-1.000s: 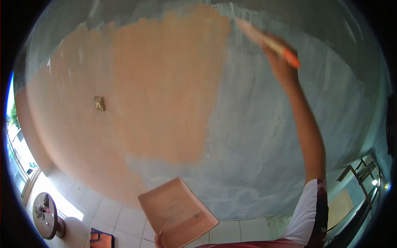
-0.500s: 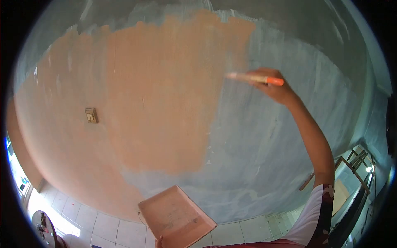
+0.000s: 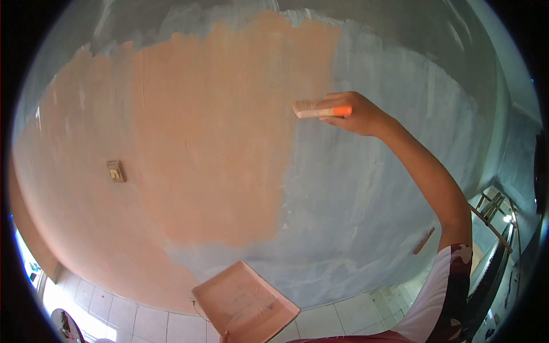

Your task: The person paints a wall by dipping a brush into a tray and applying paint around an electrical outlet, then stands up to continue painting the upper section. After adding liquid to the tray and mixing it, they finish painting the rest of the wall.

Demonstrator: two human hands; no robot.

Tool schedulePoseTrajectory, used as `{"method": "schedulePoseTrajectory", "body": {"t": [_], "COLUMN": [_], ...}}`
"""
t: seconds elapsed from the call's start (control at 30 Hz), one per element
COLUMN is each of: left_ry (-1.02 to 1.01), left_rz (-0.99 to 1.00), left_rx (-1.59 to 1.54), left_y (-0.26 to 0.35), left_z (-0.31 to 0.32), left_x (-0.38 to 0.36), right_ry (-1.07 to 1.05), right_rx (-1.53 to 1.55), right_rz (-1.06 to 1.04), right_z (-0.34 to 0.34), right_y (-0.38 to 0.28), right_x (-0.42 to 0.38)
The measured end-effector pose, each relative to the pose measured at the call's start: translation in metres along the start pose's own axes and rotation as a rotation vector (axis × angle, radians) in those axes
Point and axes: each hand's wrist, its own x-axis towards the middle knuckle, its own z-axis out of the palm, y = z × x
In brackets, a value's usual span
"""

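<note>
My right hand (image 3: 361,114) is closed round a paintbrush (image 3: 313,112) with an orange handle end. Its bristles point left, over the right edge of the peach paint (image 3: 217,137) on the wall. Low in the view, a peach-stained paint tray (image 3: 246,300) is tilted in front of me. Only the thumb of my left hand (image 3: 225,337) shows, on the tray's near edge; the other fingers are hidden beneath or out of view.
Right of the peach area the wall is grey-white (image 3: 354,171). A switch plate (image 3: 116,171) sits on the left part. White floor tiles (image 3: 151,323) run along the wall's foot. A round container (image 3: 66,326) stands at lower left, and wooden furniture (image 3: 492,211) at right.
My right hand and the paintbrush have moved left, and the brush's wide side now shows. The view has shifted slightly; the tray stays in my left hand.
</note>
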Motion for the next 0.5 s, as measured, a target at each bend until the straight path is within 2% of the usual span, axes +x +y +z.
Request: {"method": "schedulePoseTrajectory", "body": {"t": [0.03,0.1,0.2,0.27,0.33,0.4,0.47,0.5], "left_ry": [-0.002,-0.009,-0.024,-0.032,-0.025,-0.014,-0.008,-0.005], "left_rz": [0.002,0.021,0.049,0.061,0.067,0.065,0.065,0.062], "left_rx": [0.000,0.004,0.014,0.026,0.044,0.037,0.008,0.000], "left_y": [0.001,0.010,0.022,0.029,0.041,0.039,0.026,0.022], "left_z": [0.001,0.004,0.014,0.020,0.019,0.018,0.021,0.022], "left_x": [-0.001,0.002,0.014,0.024,0.024,0.018,0.012,0.007], "right_ry": [-0.217,0.104,0.366,0.449,0.441,0.227,0.173,0.010], "right_rx": [0.030,0.055,-0.240,-0.341,-0.319,-0.100,-0.026,0.074], "right_rz": [0.306,0.120,0.018,-0.011,-0.116,-0.056,-0.324,-0.236], "right_z": [-0.011,-0.025,-0.072,-0.069,-0.036,-0.007,0.034,0.054], "right_y": [-0.009,0.025,0.052,0.067,0.085,0.047,0.012,0.002], "right_x": [-0.002,0.018,0.082,0.107,0.113,0.075,0.031,0.001]}}
